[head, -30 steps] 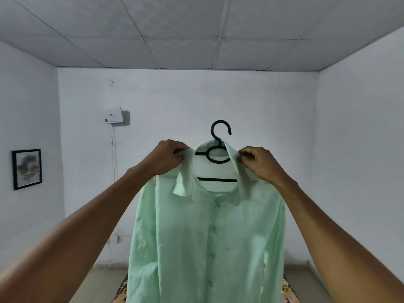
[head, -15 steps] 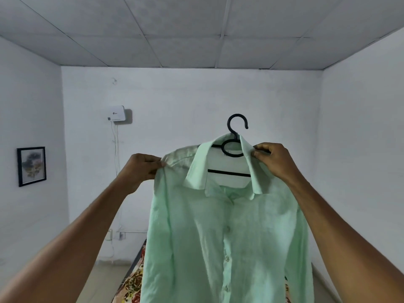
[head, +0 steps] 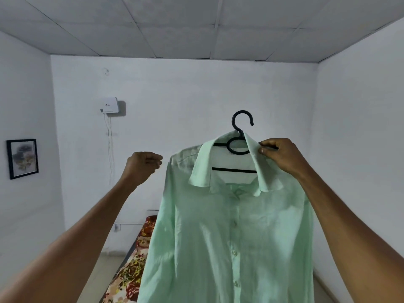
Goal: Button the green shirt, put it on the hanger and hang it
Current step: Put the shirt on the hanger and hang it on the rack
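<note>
Two bare forearms reach up and forward from the bottom corners of the view. Between them hangs the green shirt [head: 229, 232], a pale mint, slightly crinkled fabric held up in the air in front of the person, its front closed down a line of small pale buttons that runs to the lower edge of the picture. The collar stands open and folded outward, both points lying flat on the chest, and the left sleeve falls straight along the side. The shirt sits on a black hanger [head: 239, 145], whose bar and lower ring show inside the neck opening and whose hook rises free above the collar, caught on nothing. The right hand [head: 279, 158] pinches the right side of the collar and the hanger's shoulder beneath it between thumb and fingers. The left hand [head: 142, 167] is off the cloth, just beside the shirt's left shoulder, fingers curled into a loose fist around nothing. Lower and farther off lies a bed with a floral cover [head: 133, 265]. On the far white wall are a small white box [head: 110, 104] with thin cables and, to the left, a framed picture [head: 21, 158].
</note>
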